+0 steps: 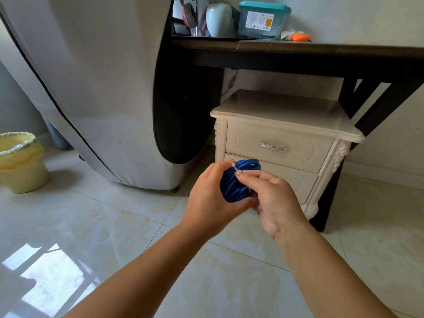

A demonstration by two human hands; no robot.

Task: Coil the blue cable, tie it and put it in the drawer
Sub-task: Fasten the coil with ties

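One blue cable [230,187] — two hands [212,193] [274,199]

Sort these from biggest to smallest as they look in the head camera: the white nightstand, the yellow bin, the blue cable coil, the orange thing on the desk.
1. white nightstand
2. yellow bin
3. blue cable coil, nearest the camera, so it looks extra big
4. orange thing, far back
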